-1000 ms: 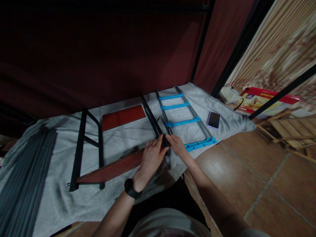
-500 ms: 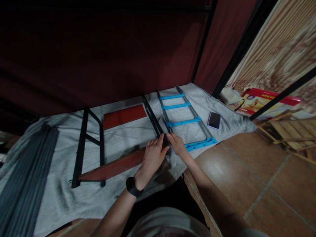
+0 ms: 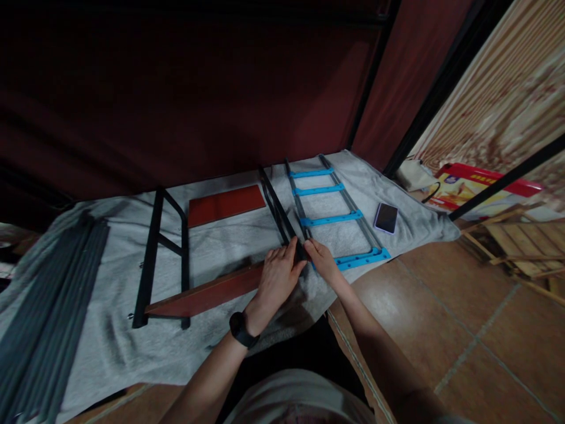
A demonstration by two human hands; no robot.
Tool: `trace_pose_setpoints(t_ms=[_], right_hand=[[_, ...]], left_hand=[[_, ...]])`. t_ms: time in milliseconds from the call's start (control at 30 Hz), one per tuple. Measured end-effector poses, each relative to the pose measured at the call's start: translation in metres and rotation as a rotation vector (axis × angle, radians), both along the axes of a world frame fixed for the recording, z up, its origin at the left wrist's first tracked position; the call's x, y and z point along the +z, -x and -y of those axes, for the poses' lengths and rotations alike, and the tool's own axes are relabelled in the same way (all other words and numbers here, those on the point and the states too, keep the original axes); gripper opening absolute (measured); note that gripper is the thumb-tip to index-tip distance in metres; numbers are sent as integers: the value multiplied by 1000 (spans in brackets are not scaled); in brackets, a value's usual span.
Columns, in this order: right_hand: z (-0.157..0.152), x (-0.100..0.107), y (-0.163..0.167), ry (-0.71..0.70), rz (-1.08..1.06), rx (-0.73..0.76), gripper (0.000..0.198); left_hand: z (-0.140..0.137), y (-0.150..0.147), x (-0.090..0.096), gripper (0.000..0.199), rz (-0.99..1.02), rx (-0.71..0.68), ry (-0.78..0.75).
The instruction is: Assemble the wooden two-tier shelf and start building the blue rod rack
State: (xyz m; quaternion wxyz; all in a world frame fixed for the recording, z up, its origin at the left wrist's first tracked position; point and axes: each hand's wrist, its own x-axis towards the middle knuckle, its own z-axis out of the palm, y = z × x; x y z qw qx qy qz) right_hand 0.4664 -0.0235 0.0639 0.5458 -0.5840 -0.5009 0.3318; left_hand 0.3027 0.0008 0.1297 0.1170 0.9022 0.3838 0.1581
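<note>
A dark red panel (image 3: 198,106) stands along the far side, and a tiled floor (image 3: 419,330) spreads at the near right. A rumpled grey blanket (image 3: 119,353) lies between, bearing the parts. At its left rests a bundle of grey tubes (image 3: 57,324). Right of that is the left black frame (image 3: 149,265), with a crossbar; near the middle, the right black frame (image 3: 282,213) runs from the far edge toward the hands. Just right of it lies a rack (image 3: 333,219) with 4 blue bars. A red and yellow box (image 3: 468,188) sits off the blanket at the far right. The near red board (image 3: 212,294) slants from the foot of the left black frame to the left hand (image 3: 278,280), which covers its right end. The far red board (image 3: 227,205) lies between the 2 frames.

The left hand's grip is clamped over the right black frame's near end. The right hand (image 3: 321,259) has its fingertips at the same end; I cannot tell whether they pinch anything. A phone (image 3: 386,218) lies right of the rack. A black watch (image 3: 242,330) circles the left wrist. 2 small bolts (image 3: 130,316) stick out left of the left black frame.
</note>
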Motion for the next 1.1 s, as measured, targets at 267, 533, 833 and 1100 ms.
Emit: trace_pose_setpoints(t_ms=[267, 533, 833, 1100], right_hand=[[0, 9, 0, -43, 158, -15, 35], [-1, 10, -2, -58, 92, 6, 31], [-3, 11, -2, -51, 180, 24, 36], [2, 7, -1, -77, 145, 28, 37]], left_hand=[[1, -1, -2, 60, 13, -1, -5], [1, 0, 0, 62, 10, 4, 24], [-1, -1, -1, 61, 8, -3, 37], [-1, -1, -3, 60, 13, 2, 22]])
